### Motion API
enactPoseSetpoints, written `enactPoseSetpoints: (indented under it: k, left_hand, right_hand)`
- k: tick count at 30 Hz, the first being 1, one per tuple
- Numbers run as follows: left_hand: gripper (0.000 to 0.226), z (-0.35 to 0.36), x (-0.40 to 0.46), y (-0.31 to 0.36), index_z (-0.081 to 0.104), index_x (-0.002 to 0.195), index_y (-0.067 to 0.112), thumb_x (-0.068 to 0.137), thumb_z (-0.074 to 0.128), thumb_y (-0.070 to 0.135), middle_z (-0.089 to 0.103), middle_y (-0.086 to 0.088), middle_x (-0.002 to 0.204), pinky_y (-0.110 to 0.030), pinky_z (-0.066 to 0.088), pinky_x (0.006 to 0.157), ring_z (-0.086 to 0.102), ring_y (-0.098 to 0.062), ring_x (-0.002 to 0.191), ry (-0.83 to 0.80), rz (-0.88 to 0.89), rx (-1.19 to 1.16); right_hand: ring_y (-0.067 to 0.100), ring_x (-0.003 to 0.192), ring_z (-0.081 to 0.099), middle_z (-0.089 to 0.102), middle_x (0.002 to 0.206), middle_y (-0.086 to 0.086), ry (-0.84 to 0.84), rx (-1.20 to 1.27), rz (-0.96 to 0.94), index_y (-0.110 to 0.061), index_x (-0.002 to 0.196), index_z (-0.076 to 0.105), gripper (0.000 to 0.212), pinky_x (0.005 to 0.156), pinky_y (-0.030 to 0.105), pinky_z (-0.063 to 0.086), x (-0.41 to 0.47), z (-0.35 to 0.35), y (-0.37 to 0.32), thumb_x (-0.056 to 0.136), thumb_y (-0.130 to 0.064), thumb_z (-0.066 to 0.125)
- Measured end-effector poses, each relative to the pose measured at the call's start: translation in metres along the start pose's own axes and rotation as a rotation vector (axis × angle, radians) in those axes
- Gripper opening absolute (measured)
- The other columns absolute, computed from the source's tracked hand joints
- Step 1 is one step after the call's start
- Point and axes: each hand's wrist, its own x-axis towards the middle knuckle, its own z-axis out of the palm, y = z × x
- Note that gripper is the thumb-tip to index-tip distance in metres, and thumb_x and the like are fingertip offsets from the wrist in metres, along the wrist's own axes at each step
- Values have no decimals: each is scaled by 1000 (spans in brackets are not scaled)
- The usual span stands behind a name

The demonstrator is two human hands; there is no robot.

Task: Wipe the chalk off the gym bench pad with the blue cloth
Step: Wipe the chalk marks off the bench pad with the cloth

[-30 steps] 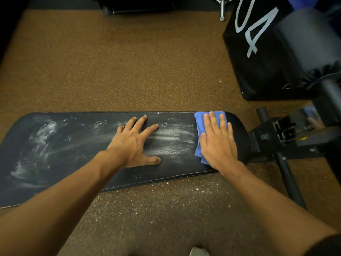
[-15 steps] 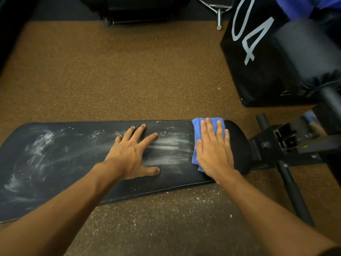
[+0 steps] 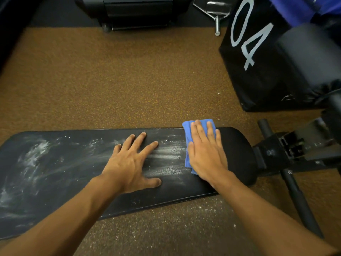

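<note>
Two bare forearms enter from the lower edge, both uncovered from the frame edge to the wrist, with no sleeve cuff in sight on either. The left hand (image 3: 129,161) is bare: no glove, no ring on any of the fingers (image 3: 142,140), no watch or band at the wrist. The right hand (image 3: 206,156) is likewise bare, without glove, ring, watch or strap. Nails on both hands are short and unpainted, as far as the picture lets one tell. The left thumb is broad and rounded at its tip. Faint tendon lines run along the back of the left hand toward the knuckles. No marks or tattoos show on either forearm.
</note>
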Motion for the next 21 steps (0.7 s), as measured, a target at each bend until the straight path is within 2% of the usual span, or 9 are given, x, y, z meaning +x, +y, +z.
enactPoseSetpoints:
  k: [2, 5, 8, 11, 14, 17, 19, 21]
  left_hand:
    - [118, 0, -1, 0, -3, 157, 46, 57, 33, 98, -10, 0, 170, -54, 17, 122, -4, -31, 155, 1, -3, 3]
    - [117, -2, -1, 2, -5, 156, 46, 58, 33, 98, -13, 0, 169, -54, 17, 121, -5, -32, 155, -8, -1, 10]
    - [117, -1, -1, 1, -6, 156, 45, 58, 32, 97, -13, 0, 169, -55, 18, 121, -5, -32, 155, -13, 2, 12]
    - [118, 0, 0, 0, -5, 157, 45, 57, 31, 97, -13, 0, 169, -56, 18, 121, -6, -31, 155, -7, 4, 3]
    - [120, 0, 0, 1, -5, 156, 45, 53, 29, 97, -13, 0, 169, -56, 18, 121, -5, -31, 155, -12, -4, 1]
    - [119, -1, -2, 3, -5, 156, 45, 55, 29, 96, -13, 0, 169, -56, 17, 121, -6, -31, 155, -9, -4, -6]
    - [116, -2, -5, 1, -6, 156, 45, 59, 32, 96, -15, -1, 169, -56, 15, 122, -8, -31, 155, 7, 11, -28]
    - [115, -3, -11, -5, -8, 157, 45, 63, 34, 97, -17, -1, 169, -54, 13, 124, -10, -30, 155, 48, 19, -54]
  right_hand:
    - [32, 157, 7, 17, 170, 5, -27, -17, -143, -13, 162, 17, 66, 125, 54, 12, -18, 0, 0, 101, -37, 18]
    - [22, 157, -4, 8, 171, 0, -94, -28, -243, -17, 163, 12, 64, 126, 48, 7, -37, -7, 25, 103, -38, 18]
    - [27, 157, 1, 14, 171, 2, -57, -41, -99, -16, 162, 14, 67, 126, 50, 9, -15, -6, 32, 100, -40, 13]
    - [32, 157, 5, 17, 170, 3, -7, -13, 50, -15, 162, 16, 71, 125, 53, 9, 11, -1, 3, 96, -40, 9]
    - [32, 157, 5, 17, 170, 3, -36, -8, -91, -15, 162, 15, 68, 125, 54, 11, -1, 2, -26, 99, -38, 13]
    - [27, 157, 3, 13, 170, 3, -77, 4, -242, -14, 162, 15, 64, 126, 52, 12, -32, -2, -16, 103, -38, 18]
    - [25, 157, 1, 12, 170, 1, -86, 9, -207, -15, 162, 15, 64, 126, 52, 12, -33, -4, 2, 102, -39, 16]
    - [29, 157, 6, 16, 170, 3, -44, -3, -87, -14, 162, 18, 67, 124, 55, 15, -16, -4, 10, 99, -39, 14]
